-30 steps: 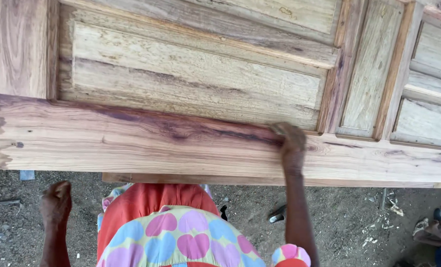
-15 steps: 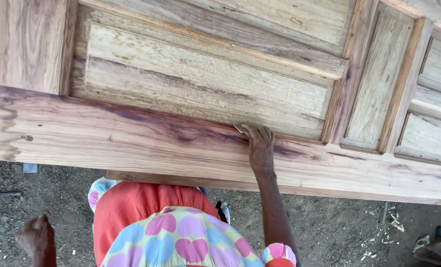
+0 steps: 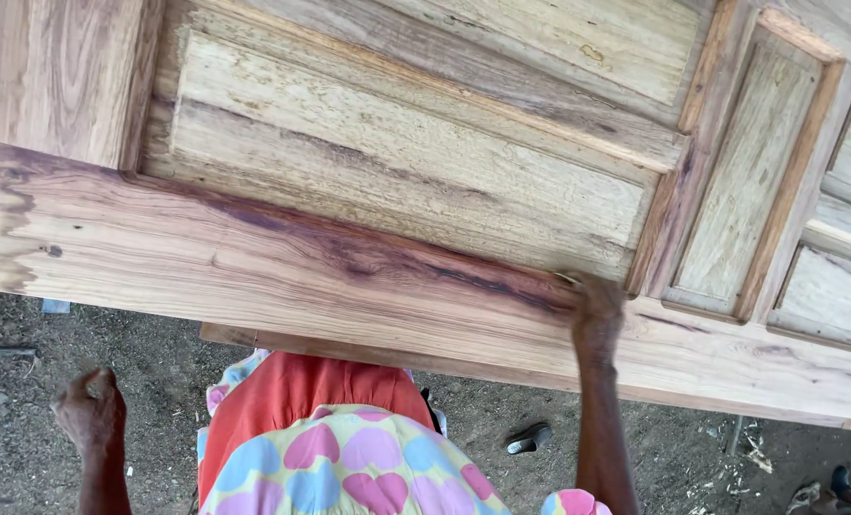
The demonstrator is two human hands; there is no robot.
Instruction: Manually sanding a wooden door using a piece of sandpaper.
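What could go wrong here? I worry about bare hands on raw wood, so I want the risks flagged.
The right hand presses bare on the unfinished wooden door, on its wide bottom rail; rough grain there could leave splinters. The left hand hangs free over the dirt ground, so nothing else visibly steadies the door, which might shift. Wood scraps and a dark shoe on the ground could trip someone.

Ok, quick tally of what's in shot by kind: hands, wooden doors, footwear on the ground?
Hands: 2, the left hand hanging free, the right hand pressed on the door.
Wooden panelled door: 1.
Dark shoe on the ground: 1.
Total: 4.
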